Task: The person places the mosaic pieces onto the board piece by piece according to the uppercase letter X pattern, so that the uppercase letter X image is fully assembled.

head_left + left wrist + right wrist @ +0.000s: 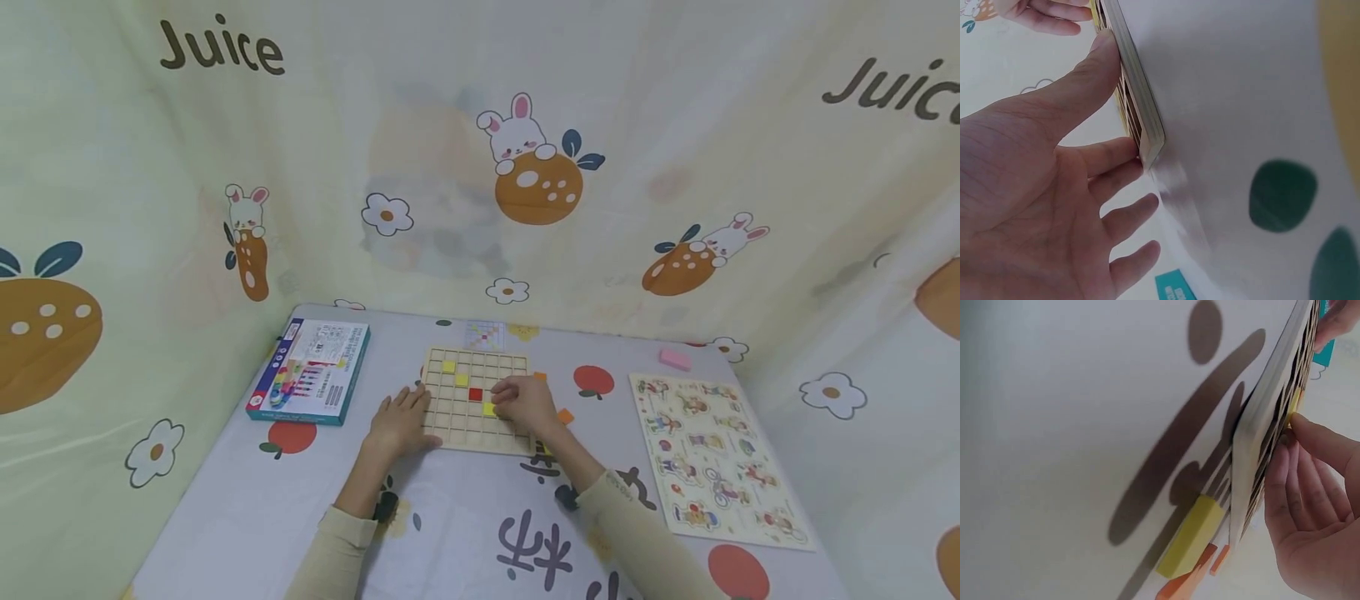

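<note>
Plainly, "Juice" marks the curtain [322, 125]; print on the box [315, 371] too small. Gridded board [457, 429] mid-tabletop [225, 508], red block [476, 394] in a yellow diagonal. Hands: left hand [397, 429] spread, touching board corner; right hand [527, 404] pinching yellow block [489, 409]. Right wrist view fully shows another, loose block [1191, 537].

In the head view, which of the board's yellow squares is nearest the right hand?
The yellow square lower-right of the red square; both others lie upper-left of it.

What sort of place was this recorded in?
Probably a curtained-off tabletop play area: rabbit-print curtains hang behind and beside a cloth-covered table bearing a gridded board and a picture board.
</note>
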Demonstrator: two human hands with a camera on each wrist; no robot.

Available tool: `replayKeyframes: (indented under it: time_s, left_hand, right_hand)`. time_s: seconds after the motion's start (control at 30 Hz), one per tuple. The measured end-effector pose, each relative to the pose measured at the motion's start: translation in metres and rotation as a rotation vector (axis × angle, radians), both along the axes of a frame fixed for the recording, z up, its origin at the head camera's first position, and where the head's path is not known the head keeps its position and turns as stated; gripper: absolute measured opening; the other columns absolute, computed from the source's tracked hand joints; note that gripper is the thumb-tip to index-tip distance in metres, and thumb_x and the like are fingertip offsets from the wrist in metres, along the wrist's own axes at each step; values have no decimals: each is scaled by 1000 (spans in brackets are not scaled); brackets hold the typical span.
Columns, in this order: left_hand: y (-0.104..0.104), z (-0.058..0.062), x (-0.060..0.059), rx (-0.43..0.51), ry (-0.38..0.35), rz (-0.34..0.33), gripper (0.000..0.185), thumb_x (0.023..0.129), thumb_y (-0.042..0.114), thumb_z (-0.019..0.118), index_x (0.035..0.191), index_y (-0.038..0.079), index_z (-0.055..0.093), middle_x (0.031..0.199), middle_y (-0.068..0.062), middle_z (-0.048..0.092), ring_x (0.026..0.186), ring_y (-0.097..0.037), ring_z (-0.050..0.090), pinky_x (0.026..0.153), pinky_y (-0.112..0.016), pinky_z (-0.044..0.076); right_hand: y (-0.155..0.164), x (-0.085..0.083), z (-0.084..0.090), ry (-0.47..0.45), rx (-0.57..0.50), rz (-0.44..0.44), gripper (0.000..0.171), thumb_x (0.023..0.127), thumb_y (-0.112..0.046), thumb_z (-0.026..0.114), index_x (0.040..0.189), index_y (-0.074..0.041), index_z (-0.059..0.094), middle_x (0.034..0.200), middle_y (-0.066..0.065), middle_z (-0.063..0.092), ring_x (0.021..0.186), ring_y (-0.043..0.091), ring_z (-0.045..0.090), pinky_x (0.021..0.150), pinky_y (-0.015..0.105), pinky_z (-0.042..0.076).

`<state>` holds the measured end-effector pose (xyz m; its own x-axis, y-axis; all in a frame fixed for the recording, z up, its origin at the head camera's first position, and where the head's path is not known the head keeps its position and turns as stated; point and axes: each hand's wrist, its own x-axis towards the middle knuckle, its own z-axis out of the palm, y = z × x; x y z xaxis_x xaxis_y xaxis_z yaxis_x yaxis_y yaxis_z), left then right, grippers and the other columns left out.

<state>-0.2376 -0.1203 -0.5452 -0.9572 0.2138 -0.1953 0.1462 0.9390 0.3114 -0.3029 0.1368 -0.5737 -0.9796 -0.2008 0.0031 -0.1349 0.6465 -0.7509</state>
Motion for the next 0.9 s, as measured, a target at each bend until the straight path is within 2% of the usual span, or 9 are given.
replayKeyframes:
  time_s: [0.17,0.33,0.5,0.67,0.77,0.9]
  left_hand:
    - [1,3,-5,4,13,6,92,89,46,81,160,3,39,169,-16,32,156,-39,25,127,-60,20]
    - [4,6,-8,12,9,-2,92,89,45,81,160,3,39,169,-16,32,156,-39,25,127,-59,20]
    - [5,7,-5,10,10,0,92,88,45,82,158,2,41,168,-17,34,156,-40,27,127,-60,21]
    - [4,4,1,16,15,10,91,87,43,83,157,1,42,167,-17,35,155,-41,28,127,-61,22]
    - [2,2,3,18,15,13,91,87,43,83,157,1,42,167,-17,35,155,-41,28,127,-60,22]
    - [0,-1,4,18,24,2,91,88,45,82,158,1,42,167,-17,34,155,-41,28,127,-60,21]
  right_hand:
    - [5,2,10,43,20,17,28,82,-6,86,108,-10,79,92,-3,77,83,13,72,76,34,62]
    - [22,10,23,51,17,-14,28,84,-9,86,111,-8,79,95,-1,77,88,15,73,81,37,63]
    - [40,24,27,48,54,-44,28,85,-10,86,112,-10,79,94,-4,76,89,14,72,81,36,62]
    - [51,40,32,18,80,-44,32,83,-9,87,114,-11,79,101,-1,77,95,19,71,84,39,63]
    - [57,48,32,-3,137,-15,37,81,-9,89,116,-12,78,106,0,77,100,20,71,86,41,62]
    - [64,56,31,-11,250,21,46,74,-7,93,117,-14,77,104,-2,76,98,18,70,87,41,62]
